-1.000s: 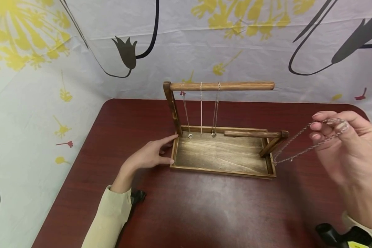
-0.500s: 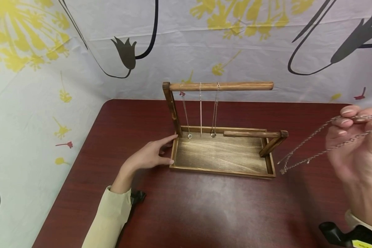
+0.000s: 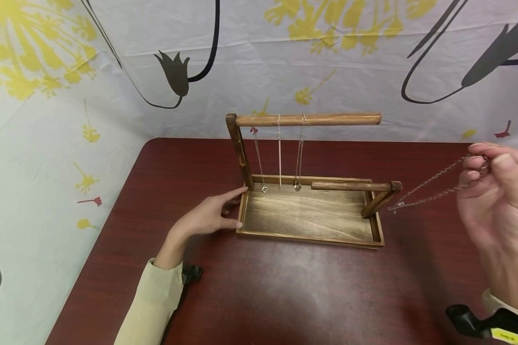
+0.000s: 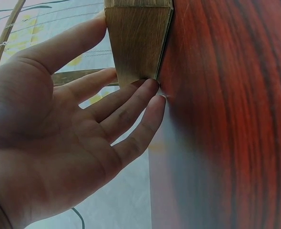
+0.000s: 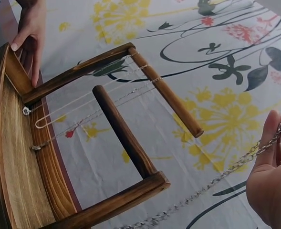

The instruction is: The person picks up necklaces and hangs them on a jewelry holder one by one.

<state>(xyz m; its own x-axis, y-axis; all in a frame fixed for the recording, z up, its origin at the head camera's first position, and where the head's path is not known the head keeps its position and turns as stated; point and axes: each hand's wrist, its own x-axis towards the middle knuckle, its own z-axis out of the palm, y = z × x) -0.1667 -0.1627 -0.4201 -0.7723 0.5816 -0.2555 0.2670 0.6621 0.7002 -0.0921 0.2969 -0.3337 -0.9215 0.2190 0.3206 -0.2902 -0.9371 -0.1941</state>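
Note:
My right hand (image 3: 500, 206) pinches a silver chain necklace (image 3: 433, 197) between thumb and fingers, to the right of a wooden jewelry stand (image 3: 308, 239). The chain hangs in a long loop slanting toward the stand's right end; it runs below the bars in the right wrist view. With fingers spread and fairly straight, my left hand (image 3: 205, 215) touches the left end of the stand's tray. Its thumb is near the front corner and its index finger by the tall post. Three necklaces hang from the upper bar (image 3: 341, 119): one with a round pendant (image 3: 264, 189), a pale strand (image 3: 279, 158) and another chain (image 3: 300, 158).
A shorter, lower bar (image 3: 351, 186) on the stand's right post points left, its free end unsupported. The dark red table (image 3: 285, 292) reaches back to a white cloth (image 3: 354, 72) printed with yellow and grey flowers. Both wrists wear black straps.
My right hand moves to the right with the necklace, clear of the stand's right end, and its grip gathers more tightly. My left hand and the stand stay put.

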